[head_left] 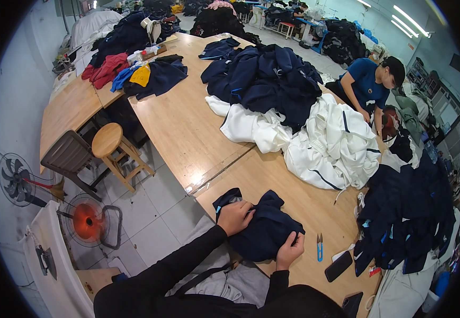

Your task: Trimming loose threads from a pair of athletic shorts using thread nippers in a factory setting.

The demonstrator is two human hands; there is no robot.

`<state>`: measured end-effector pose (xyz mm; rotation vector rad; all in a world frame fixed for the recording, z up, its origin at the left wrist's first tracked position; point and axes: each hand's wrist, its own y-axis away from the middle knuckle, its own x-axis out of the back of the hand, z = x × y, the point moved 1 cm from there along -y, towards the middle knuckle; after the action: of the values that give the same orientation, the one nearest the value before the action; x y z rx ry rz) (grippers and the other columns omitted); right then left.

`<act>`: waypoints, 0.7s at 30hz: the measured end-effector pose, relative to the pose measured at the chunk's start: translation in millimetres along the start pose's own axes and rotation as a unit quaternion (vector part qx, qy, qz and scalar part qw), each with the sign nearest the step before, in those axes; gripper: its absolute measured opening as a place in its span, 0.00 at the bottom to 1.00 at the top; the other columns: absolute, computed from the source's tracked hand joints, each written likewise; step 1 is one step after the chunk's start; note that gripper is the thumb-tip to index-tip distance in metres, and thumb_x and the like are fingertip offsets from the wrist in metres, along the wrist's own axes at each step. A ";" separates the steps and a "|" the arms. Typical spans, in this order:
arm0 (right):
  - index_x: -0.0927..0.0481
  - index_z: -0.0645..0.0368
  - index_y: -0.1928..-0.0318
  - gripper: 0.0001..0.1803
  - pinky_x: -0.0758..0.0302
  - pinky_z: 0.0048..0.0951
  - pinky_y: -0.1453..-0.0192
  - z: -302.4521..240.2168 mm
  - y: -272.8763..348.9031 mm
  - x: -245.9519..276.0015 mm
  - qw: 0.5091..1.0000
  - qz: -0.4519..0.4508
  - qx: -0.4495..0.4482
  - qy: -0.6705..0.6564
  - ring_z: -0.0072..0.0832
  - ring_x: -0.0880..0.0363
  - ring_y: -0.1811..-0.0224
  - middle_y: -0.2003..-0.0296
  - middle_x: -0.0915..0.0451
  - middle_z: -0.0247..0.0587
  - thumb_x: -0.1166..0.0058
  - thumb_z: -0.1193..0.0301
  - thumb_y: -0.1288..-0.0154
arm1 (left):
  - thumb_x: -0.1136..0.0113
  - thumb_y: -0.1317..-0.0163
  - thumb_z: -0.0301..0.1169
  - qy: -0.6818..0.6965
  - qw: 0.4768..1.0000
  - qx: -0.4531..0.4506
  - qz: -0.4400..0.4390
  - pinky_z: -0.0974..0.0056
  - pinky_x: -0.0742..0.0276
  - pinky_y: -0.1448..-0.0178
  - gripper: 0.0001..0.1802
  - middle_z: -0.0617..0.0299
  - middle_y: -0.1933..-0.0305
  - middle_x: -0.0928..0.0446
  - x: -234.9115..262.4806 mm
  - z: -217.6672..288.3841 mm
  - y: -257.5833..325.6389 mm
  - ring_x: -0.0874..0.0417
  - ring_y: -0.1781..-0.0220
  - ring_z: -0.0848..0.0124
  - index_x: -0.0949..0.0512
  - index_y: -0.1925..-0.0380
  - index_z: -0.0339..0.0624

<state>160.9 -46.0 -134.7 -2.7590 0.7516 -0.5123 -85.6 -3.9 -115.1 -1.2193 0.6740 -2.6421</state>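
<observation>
A navy garment [261, 228] lies bunched at the near edge of the wooden table, partly over my lap. Its upper left part shows a grey inside and a small light-blue tab. My left hand [235, 218] is closed on the garment's left side, thumb and fingers pinching the cloth. At the lower right edge, my right hand [290, 251] grips the fabric between thumb and fingers. Just right of that hand lie blue-handled thread snips [320, 248]. A black phone [339, 266] rests farther right, beside a white piece.
Beyond the garment, white clothes [336, 143] and a navy heap [261, 79] cover the wooden table [171, 127]. More navy garments [404, 212] hang at the right. A co-worker [370, 87] bends over cloth at the far right. A wooden stool [114, 146] and fans [87, 221] stand left.
</observation>
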 end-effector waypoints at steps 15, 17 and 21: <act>0.23 0.66 0.59 0.12 0.27 0.34 0.60 -3.4 -0.3 -0.5 1.000 -0.004 0.002 -0.009 0.26 0.27 0.66 0.71 0.24 0.39 0.43 0.70 0.15 | 0.28 0.29 0.36 0.001 1.000 0.005 -0.002 0.55 0.15 0.55 0.09 0.56 0.60 0.14 1.2 0.6 -0.2 0.10 0.59 0.55 0.14 0.58 0.43; 0.23 0.66 0.59 0.13 0.28 0.33 0.60 -4.7 -0.4 -0.3 1.000 -0.005 0.000 -0.004 0.26 0.28 0.66 0.72 0.25 0.38 0.43 0.70 0.15 | 0.28 0.29 0.36 0.003 1.000 0.004 0.000 0.55 0.15 0.55 0.09 0.56 0.60 0.14 1.1 0.5 -0.3 0.10 0.59 0.55 0.14 0.58 0.43; 0.23 0.66 0.58 0.12 0.27 0.34 0.60 -1.4 -0.5 -0.7 1.000 -0.003 0.001 -0.007 0.27 0.26 0.66 0.71 0.23 0.40 0.43 0.70 0.15 | 0.28 0.30 0.36 0.004 1.000 0.004 0.000 0.55 0.15 0.56 0.10 0.56 0.60 0.14 0.4 0.5 -0.4 0.10 0.59 0.55 0.14 0.58 0.42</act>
<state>160.0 -45.4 -133.4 -2.7612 0.7388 -0.4953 -85.5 -3.9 -114.4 -1.2062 0.6652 -2.6488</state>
